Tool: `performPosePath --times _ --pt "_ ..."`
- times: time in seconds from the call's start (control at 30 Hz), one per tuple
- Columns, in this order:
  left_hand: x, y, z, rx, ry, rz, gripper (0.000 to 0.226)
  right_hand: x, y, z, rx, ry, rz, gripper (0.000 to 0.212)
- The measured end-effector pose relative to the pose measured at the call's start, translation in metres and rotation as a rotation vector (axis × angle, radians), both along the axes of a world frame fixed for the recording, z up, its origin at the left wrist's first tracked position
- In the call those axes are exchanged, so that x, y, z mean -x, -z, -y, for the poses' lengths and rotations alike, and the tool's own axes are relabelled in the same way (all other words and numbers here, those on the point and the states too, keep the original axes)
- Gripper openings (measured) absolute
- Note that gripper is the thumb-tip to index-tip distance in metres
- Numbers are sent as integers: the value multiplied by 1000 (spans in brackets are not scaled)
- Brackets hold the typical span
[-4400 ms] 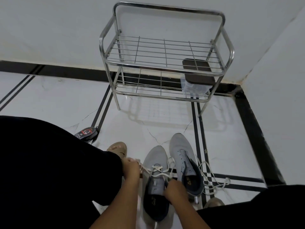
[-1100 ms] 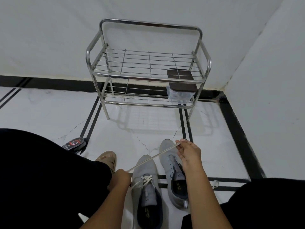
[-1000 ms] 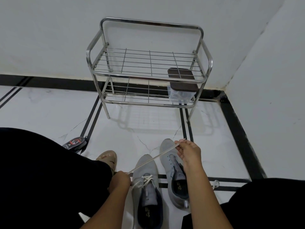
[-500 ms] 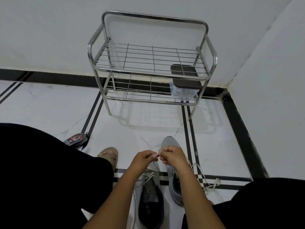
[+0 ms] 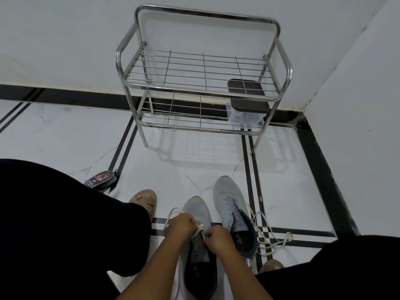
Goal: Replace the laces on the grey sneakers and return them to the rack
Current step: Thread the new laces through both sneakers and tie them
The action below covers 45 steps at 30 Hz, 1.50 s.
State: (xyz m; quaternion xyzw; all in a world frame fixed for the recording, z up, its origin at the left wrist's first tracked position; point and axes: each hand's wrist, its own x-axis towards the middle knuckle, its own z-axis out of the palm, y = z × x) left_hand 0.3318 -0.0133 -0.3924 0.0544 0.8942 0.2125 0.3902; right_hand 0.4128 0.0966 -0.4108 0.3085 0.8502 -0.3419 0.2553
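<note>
- Near grey sneaker [image 5: 198, 213], bottom centre: left hand [image 5: 179, 227] and right hand [image 5: 217, 239] are both closed on its white lace [image 5: 200, 228] over the eyelets.
- Second sneaker [image 5: 231, 204] stands just beside it, unlaced; a loose lace [image 5: 270, 241] lies on the floor to its right.
- Judgement: laces are soft and limp, best pinched near the tips; the sneakers are light, best lifted by the heel collar.
- Glossy white tile floor [image 5: 65, 137] with black lines; steel rack [image 5: 203, 70] at upper centre against the wall, in a corner.

Open white tiled floor [image 5: 173, 167] between grey mesh sneakers [image 5: 229, 204] and chrome wire rack [image 5: 203, 68], rack's top shelf bare, lower shelf's right end blocked by clear brown-lidded box [image 5: 246, 105], loose white lace [image 5: 270, 239] right of sneakers, small black gadget [image 5: 100, 178] at left.
</note>
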Motion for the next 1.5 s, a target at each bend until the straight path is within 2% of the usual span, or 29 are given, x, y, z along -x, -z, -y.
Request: performPosePath --times 0.13,0.43,0.77,1.03,1.2,1.37,1.5 --pt "-17 15 0 163 41 -76 28 -6 14 -11 89 163 -40 21" --pt "-24 31 -4 209 -28 -88 30 -7 39 -17 198 304 -24 18" --pt "-25 39 -7 296 122 -168 37 -7 46 -19 226 343 -24 22" --pt "-27 39 -8 253 98 -159 37 -7 47 -20 213 343 -32 21" --pt "-24 33 -8 201 18 -79 29 -6 47 -21 214 328 -36 21" --pt "-27 30 -6 163 42 -123 22 -4 45 -20 212 340 -30 20" --pt "-26 28 -2 110 -32 -73 16 -5 42 -19 225 343 -21 20"
